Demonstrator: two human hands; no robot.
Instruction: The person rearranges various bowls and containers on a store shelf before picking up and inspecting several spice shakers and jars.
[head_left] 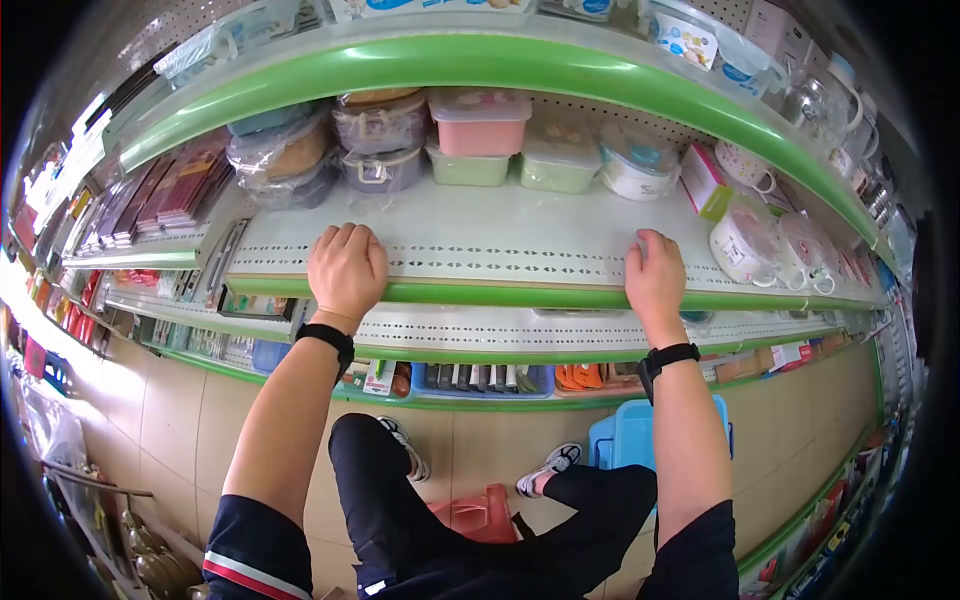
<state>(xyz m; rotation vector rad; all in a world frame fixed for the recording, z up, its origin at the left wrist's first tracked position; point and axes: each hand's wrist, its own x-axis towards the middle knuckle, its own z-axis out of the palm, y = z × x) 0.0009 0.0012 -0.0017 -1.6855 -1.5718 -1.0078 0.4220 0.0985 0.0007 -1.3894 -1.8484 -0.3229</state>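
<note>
My left hand (347,270) rests at the front edge of a white perforated shelf (500,232), fingers curled into a loose fist with nothing visible in it. Farther right along the same green edge strip (500,293) lies my right hand (656,275), its fingers also folded in and nothing showing in them. Behind the left hand stand plastic-wrapped lidded pots (380,170). A pink lidded box (483,122) sits on a pale green one (466,168), beside another green box (558,160). Nearest the right hand are a white container with a blue lid (640,165) and wrapped white mugs (745,240).
Above hangs a green-edged shelf (430,62) with plastic containers. Lower down, a blue tray (483,380) holds dark-handled items beside orange goods (580,376). On the tiled floor are a blue bin (632,432) and a red plastic stool (480,514) between my legs.
</note>
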